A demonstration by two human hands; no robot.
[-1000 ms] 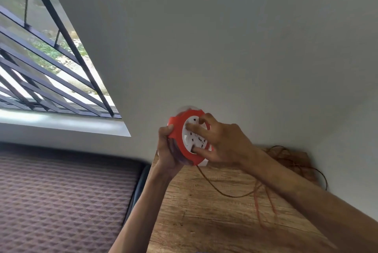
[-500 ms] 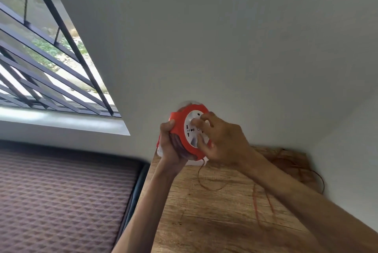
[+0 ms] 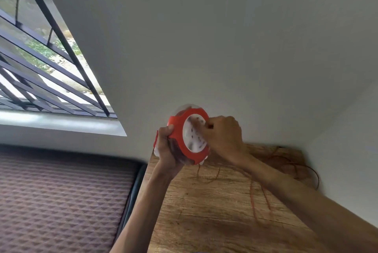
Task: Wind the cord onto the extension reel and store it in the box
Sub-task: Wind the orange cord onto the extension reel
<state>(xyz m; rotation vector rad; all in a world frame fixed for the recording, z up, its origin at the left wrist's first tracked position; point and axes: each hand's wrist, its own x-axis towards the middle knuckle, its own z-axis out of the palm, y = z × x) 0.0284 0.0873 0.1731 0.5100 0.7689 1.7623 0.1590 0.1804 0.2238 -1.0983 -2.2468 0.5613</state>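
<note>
A round orange extension reel (image 3: 180, 130) with a white socket face is held up above the wooden table (image 3: 204, 212). My left hand (image 3: 169, 150) grips its left rim and underside. My right hand (image 3: 223, 136) presses its fingers on the white face, which is blurred. A thin orange cord (image 3: 253, 201) hangs from the reel and lies in loose loops on the table, piling up at the far right corner (image 3: 290, 162). No box is in view.
White walls close the table in at the back and on the right. A dark quilted mattress (image 3: 61, 201) lies to the left of the table. A barred window (image 3: 41, 68) is at the upper left.
My right hand has turned on the reel's white face, from spread fingers to a closed grip. The hanging cord loop under the reel has shortened and the loose loops have shifted.
</note>
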